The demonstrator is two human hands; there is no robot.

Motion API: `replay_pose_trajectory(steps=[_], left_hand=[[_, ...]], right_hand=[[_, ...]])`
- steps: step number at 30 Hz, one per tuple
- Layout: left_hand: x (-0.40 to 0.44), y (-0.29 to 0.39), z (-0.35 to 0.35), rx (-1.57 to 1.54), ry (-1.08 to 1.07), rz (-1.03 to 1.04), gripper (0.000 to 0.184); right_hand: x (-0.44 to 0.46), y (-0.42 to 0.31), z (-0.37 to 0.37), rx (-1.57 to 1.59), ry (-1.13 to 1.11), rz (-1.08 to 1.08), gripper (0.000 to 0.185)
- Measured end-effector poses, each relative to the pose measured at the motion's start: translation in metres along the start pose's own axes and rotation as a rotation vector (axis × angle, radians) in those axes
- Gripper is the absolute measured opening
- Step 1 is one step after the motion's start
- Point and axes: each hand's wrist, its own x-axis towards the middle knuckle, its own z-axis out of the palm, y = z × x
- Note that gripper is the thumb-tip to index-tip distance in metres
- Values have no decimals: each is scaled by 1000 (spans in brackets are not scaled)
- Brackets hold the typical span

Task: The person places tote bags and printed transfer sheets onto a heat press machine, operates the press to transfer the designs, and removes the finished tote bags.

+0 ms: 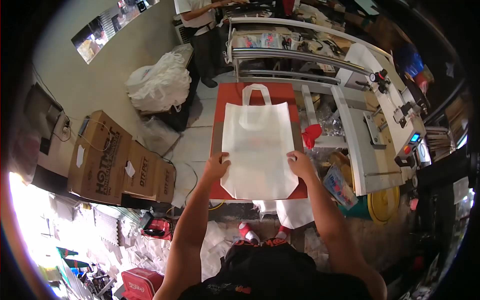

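A white fabric bag (259,155) lies flat on a red board (216,120), its handle loops pointing away from me. My left hand (218,166) is at the bag's left edge, fingers curled and pinching the side. On the opposite edge, at about the same height, my right hand (300,165) pinches the fabric between thumb and fingers. The bag's lower corners are cut at a slant and reach close to the board's near edge.
A machine frame with metal rollers (300,56) stands beyond and right of the board. Cardboard boxes (100,160) and a pile of white bags (160,82) are at the left. Another person (200,30) stands at the back. A red cooler (141,284) sits lower left.
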Motion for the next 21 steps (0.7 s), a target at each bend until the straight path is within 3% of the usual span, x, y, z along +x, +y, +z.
replay_pose_trajectory(steps=[2,4,5,6,7,8,11,13,14,18,20,21], left_hand=[[-3,-1,1,41,35,36,41],[-5,5,-1,81,78,82,42],[-9,14,-1,224,199,222,43],[-10,25,0,367,321,360,45],[-13,35,7,367,320,354,45],[-17,49,20,383,216,345,46],[0,42,77,500,102,338,54],[-2,43,92,739,126,347,62],[-4,40,96,705,164,348,63],[-10,53,82,681,117,302,67],[-11,54,81,654,124,300,66],[-11,56,78,659,134,280,66]], right_hand=[[-16,-11,-6,-4,10,-24,24],[-19,-18,-12,-295,101,-158,24],[-19,-29,-19,-296,102,-160,24],[-20,-46,-26,-330,189,-293,26],[-21,-55,-25,-362,271,-423,28],[-15,-57,-17,-360,261,-423,28],[15,-67,15,-144,-17,-540,31],[32,-53,43,-270,-138,-651,39],[41,-61,48,-345,-193,-735,42],[108,-54,61,-296,-134,-878,50],[153,-43,73,-348,68,-849,51],[175,-48,70,-256,37,-755,51]])
